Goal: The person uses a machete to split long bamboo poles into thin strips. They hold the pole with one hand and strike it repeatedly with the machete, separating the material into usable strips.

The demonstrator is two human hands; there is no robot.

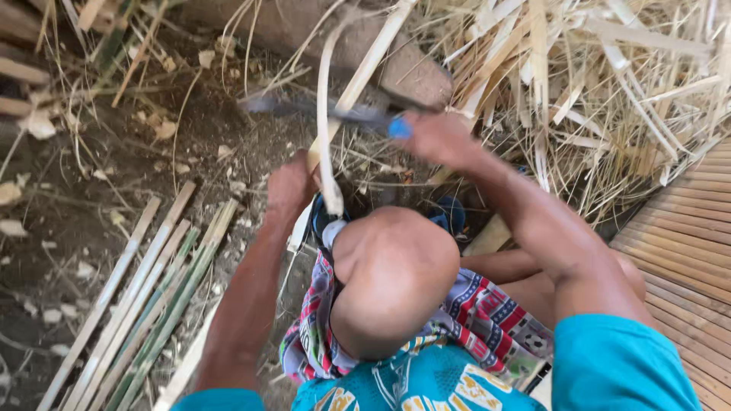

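Bamboo strip (pixel 358 84) gripped in our left hand (pixel 289 186); right hand (pixel 438 137) clenches blue-handled knife (pixel 335 113), mid-split. Next stroke likely needs blade following the grain.

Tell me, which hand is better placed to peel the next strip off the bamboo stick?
Probably the right hand: it holds the blue-handled knife with its blade against the bamboo stick. The left hand grips the stick lower down, holding it.

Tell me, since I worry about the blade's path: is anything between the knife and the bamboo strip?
Nothing visible: the blurred dark-bladed knife with blue handle in the right hand already crosses the pale bamboo strip that the left hand holds.
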